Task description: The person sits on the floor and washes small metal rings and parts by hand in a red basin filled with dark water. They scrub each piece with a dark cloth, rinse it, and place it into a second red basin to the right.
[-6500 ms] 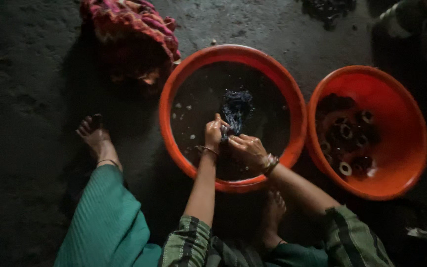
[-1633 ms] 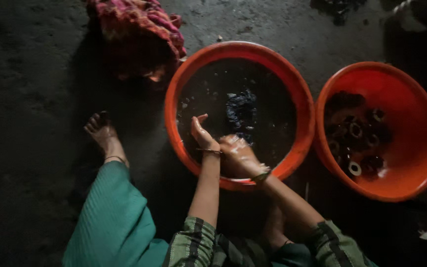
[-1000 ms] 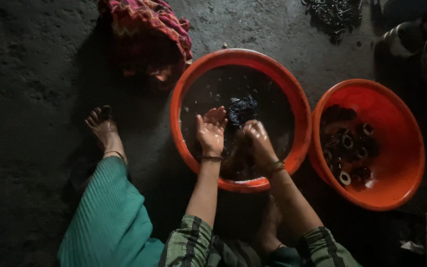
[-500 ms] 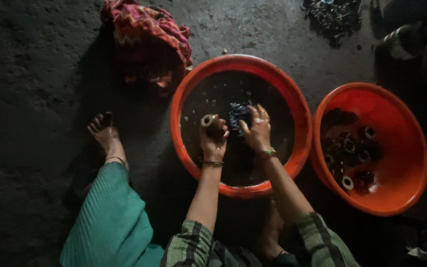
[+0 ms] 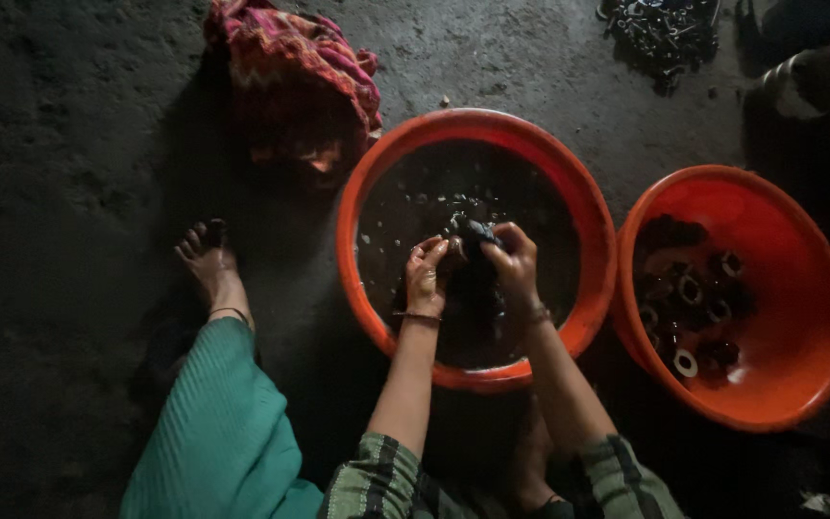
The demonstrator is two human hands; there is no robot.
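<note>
A dark rag [image 5: 473, 234] sits at the middle of the near basin [image 5: 377, 192], just above the black liquid, pinched between both hands; the right hand [image 5: 514, 261] clenches one end of it from the right; the left hand [image 5: 427, 274] presses against it from the left, fingers bent, though whether a small part lies inside that hand is too dark to tell. To do this well, I judge the rag should stay low over the liquid so drips fall back in; both hands should work against each other rather than one pulling alone; wrists should keep inside the rim, since the basin is shallow and tips easily under a leaning arm. Just beside it on the right stands a second basin [image 5: 818, 288] holding dark ringed metal parts [image 5: 689, 312]; beyond the near basin lies a red patterned cloth [image 5: 290, 67]; a heap of small hardware [image 5: 665, 24] lies far off on the floor [image 5: 69, 144]; a bare foot [image 5: 206, 264] rests left of the basin.
</note>
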